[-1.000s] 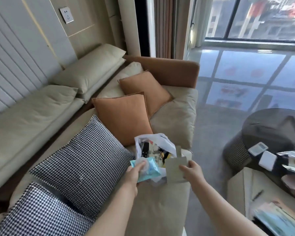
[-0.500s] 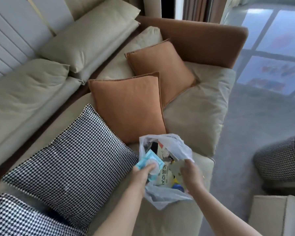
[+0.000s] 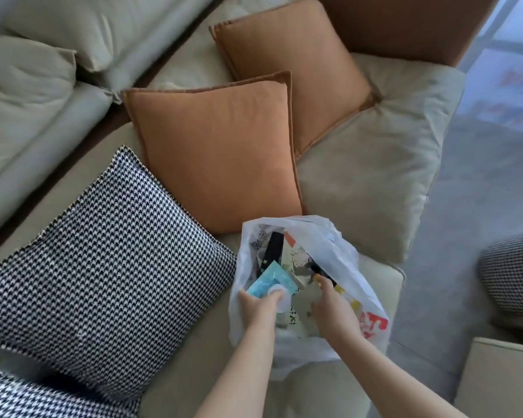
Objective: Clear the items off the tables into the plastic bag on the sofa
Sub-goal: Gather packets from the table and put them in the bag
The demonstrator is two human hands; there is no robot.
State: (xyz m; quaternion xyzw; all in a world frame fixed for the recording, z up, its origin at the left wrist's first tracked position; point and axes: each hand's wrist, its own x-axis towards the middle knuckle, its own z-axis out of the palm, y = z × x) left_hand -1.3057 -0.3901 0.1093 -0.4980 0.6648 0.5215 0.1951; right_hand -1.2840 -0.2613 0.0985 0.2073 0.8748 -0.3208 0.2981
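A white plastic bag (image 3: 346, 262) lies open on the beige sofa (image 3: 363, 176), with several packets and a black item inside. My left hand (image 3: 258, 301) grips a light blue wipes pack (image 3: 269, 279) with a round white lid, held in the bag's mouth at its left side. My right hand (image 3: 335, 312) reaches into the bag from the right and holds a flat beige card (image 3: 306, 298), which lies low inside and is partly hidden by the hand.
Two orange cushions (image 3: 218, 152) (image 3: 293, 70) lean behind the bag. A black-and-white houndstooth cushion (image 3: 103, 260) lies to its left. A houndstooth pouf (image 3: 511, 276) stands on the grey floor at right, and a beige furniture corner (image 3: 501, 381) shows at bottom right.
The view has tilted down and closer to the sofa; the tables left the frame. Both hands moved from above the bag into its mouth, carrying the wipes pack and the card down.
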